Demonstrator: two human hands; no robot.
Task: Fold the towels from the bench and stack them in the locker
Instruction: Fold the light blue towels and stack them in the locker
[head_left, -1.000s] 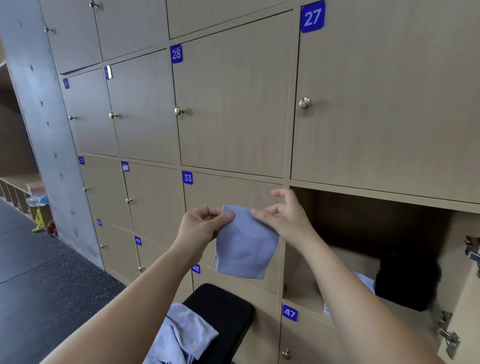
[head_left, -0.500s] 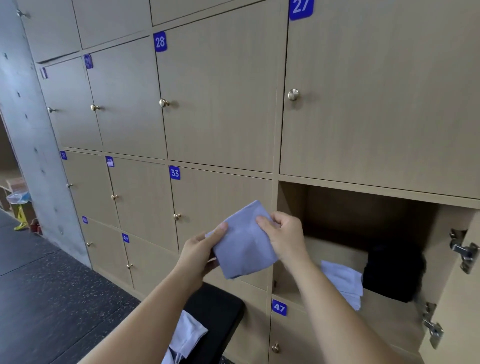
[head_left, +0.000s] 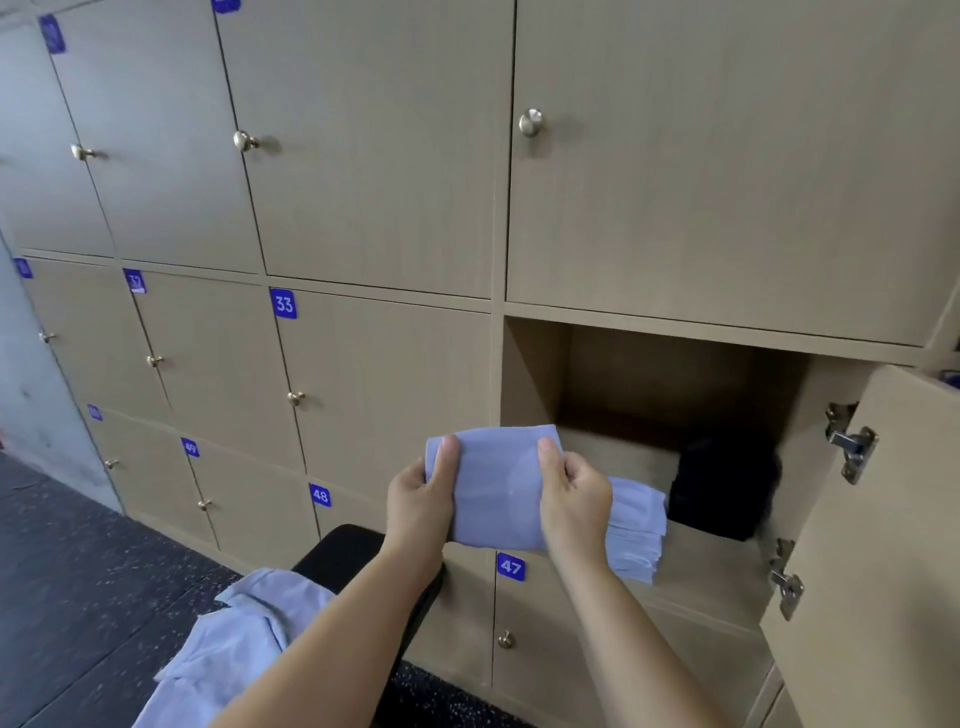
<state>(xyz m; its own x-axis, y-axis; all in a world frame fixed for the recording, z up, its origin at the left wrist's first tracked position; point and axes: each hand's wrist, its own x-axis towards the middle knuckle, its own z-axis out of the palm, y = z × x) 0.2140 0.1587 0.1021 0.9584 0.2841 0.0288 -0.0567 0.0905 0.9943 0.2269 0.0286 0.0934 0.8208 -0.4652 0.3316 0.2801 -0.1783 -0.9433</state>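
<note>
Since half a second ago the folded towel (head_left: 496, 488) has turned from a tilted diamond to a level packet and has travelled right, from in front of door 33 (head_left: 384, 384) to the mouth of the open locker (head_left: 535, 364). Nearest the camera, loose towels (head_left: 234, 639) lie crumpled on the black bench (head_left: 337, 545), not yet folded. Above them the left hand (head_left: 421, 499) grips the packet's left edge, thumb on top and fingers curled beneath. The right hand (head_left: 574, 501) clamps the right edge the same way, so the hands are apart with the towel held between them. Just beyond the right hand, a stack of folded towels (head_left: 636, 525) sits on the locker floor near its front edge. A black bag-like thing (head_left: 724, 488) sits farther back beside it. Folding of this towel looks finished, and laying it on the stack seems the step in hand. The bench pile suggests more rounds remain.
</note>
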